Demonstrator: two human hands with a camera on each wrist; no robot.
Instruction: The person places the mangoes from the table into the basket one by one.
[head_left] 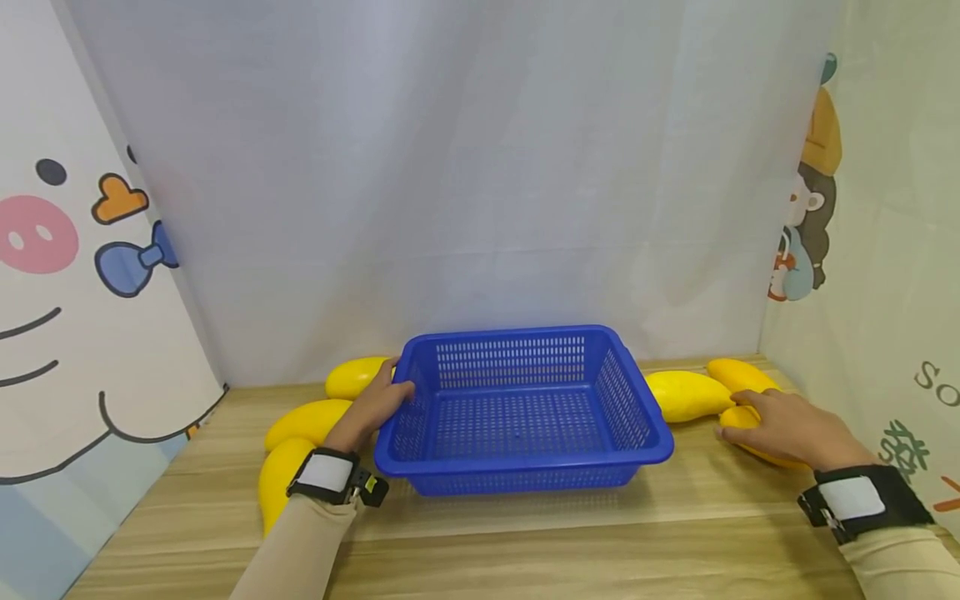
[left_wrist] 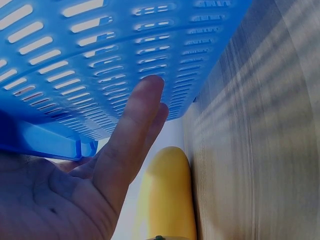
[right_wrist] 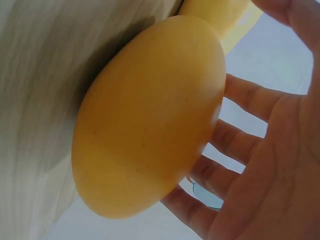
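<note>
A blue plastic basket (head_left: 517, 463) with slotted walls stands in the middle of the table in the head view. My left hand (head_left: 378, 408) grips its left rim, thumb over the edge and fingers along the outer wall; the left wrist view shows those fingers (left_wrist: 131, 130) against the slots. At the right, my right hand (head_left: 791, 429) reaches over a yellow-orange mango (right_wrist: 150, 117) lying on the table. Its fingers (right_wrist: 247, 97) are spread along the mango's side, fingertips partly hidden behind it, while the palm stays apart from the fruit.
Two more mangoes, a bright yellow one (head_left: 684, 396) and an orange-yellow one (head_left: 738, 375), lie right of the basket. On the left lie several others, including a mango (head_left: 303, 423) beside my left wrist. Cloth walls (head_left: 487, 167) enclose the wooden table (head_left: 525, 550).
</note>
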